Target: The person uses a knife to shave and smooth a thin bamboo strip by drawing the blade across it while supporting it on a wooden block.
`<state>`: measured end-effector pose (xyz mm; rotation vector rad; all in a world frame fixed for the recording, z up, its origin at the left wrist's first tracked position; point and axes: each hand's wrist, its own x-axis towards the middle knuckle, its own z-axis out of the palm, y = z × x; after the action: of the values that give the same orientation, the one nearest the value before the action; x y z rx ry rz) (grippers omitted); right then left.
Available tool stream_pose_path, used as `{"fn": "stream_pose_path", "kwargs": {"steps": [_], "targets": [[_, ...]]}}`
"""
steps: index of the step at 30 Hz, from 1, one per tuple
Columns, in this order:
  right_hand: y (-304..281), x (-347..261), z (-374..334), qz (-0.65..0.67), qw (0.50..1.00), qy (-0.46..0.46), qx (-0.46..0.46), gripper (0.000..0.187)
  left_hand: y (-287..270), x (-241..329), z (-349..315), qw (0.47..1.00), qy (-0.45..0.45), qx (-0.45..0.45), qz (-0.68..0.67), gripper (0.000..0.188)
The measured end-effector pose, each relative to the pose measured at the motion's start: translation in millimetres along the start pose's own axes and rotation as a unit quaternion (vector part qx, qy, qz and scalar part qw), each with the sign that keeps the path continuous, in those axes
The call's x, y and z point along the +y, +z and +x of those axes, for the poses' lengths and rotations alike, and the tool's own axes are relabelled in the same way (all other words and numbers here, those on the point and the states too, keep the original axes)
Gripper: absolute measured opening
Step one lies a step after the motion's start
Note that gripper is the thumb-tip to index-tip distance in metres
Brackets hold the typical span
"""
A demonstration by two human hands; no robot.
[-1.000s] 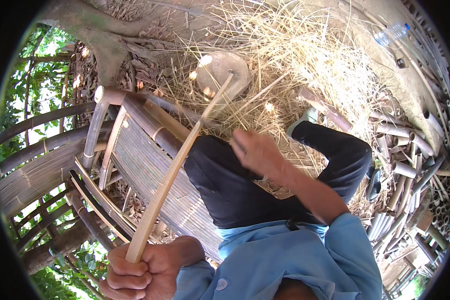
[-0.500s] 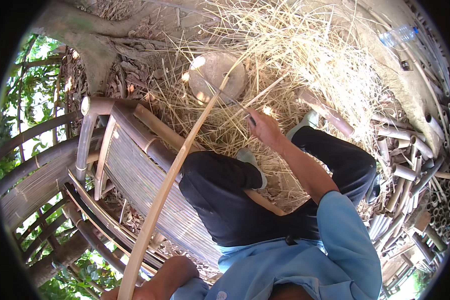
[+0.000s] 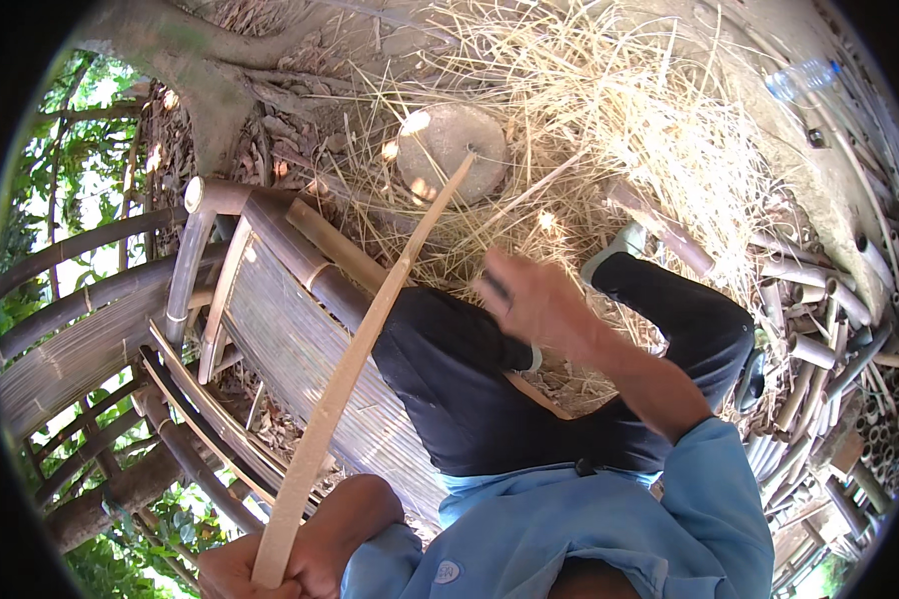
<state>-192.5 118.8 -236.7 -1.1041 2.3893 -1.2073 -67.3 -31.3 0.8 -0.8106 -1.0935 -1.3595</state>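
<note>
A long pale bamboo strip [image 3: 355, 374] slants from the lower left up to the round wooden block [image 3: 437, 135], its far tip over the block's top. Around the strip's near end my left hand [image 3: 315, 559] is closed. My right hand [image 3: 544, 304], slightly blurred, is above my knees to the right of the strip and apart from it. In its grip is a knife, of which a dark handle [image 3: 496, 287] shows; its blade cannot be made out.
Straw-like shavings [image 3: 609, 110] lie heaped around the block. A bamboo bench [image 3: 310, 299] stands at left. Cut bamboo pieces [image 3: 819, 349] are piled at right, with a clear plastic bottle [image 3: 804, 80] at the upper right. Tree roots [image 3: 220, 90] spread at the upper left.
My right hand has drawn back toward my body, away from the block, taking the knife off the strip. The left hand still grips the strip's near end.
</note>
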Motion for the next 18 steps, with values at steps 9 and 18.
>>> {"fn": "stream_pose_path", "kwargs": {"steps": [9,18], "targets": [[3,-31,-13,-0.051,0.993,-0.075,0.081,0.021,12,24,-11,0.995,-0.024,0.097,0.028,0.019],[9,21,-33,-0.058,0.996,0.064,-0.036,0.017,11,14,-8,0.997,-0.007,0.068,0.038,0.056]]}}
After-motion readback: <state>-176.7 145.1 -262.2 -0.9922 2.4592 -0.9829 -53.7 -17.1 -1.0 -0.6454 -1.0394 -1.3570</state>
